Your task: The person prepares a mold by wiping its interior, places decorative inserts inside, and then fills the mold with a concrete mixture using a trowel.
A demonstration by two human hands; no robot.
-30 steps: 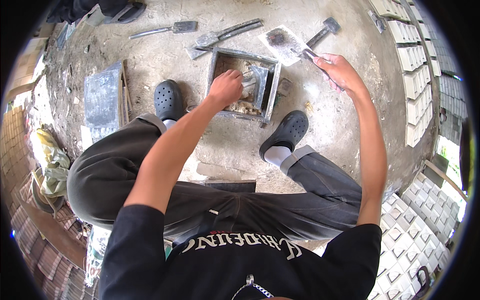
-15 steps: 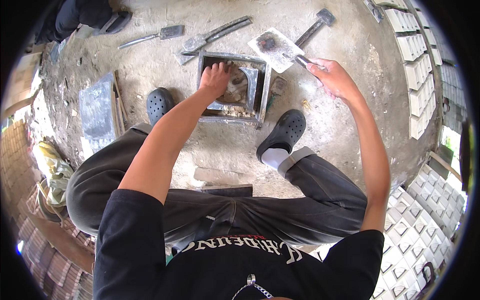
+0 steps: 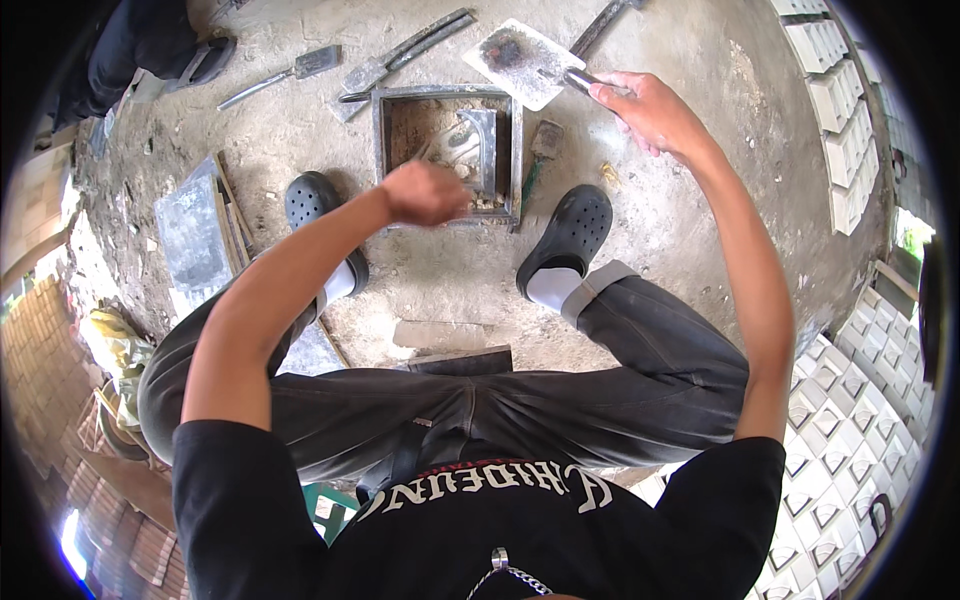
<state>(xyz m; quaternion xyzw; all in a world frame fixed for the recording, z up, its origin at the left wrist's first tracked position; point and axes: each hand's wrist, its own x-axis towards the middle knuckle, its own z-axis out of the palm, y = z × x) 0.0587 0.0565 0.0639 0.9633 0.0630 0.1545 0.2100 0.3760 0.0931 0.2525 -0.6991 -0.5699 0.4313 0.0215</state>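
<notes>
My right hand is closed around the dark handle of a wide flat trowel. Its pale blade, with a dark patch in the middle, is held beyond the far right corner of a rectangular grey mould box. Inside the box stands a grey curved mould piece, with loose sandy material around it. Over the box's near edge is my left hand, curled into a fist and somewhat blurred. What its fingers hold, if anything, is hidden.
A small brush lies right of the box. Beyond are a flat scraper, long bars and another tool handle. Grey boards lie left. Pale moulded tiles stand right. Another person's leg shows far left.
My left hand has come out of the box toward me and closed, uncovering the curved mould piece. The trowel in my right hand stays beside the box as the view shifts slightly.
</notes>
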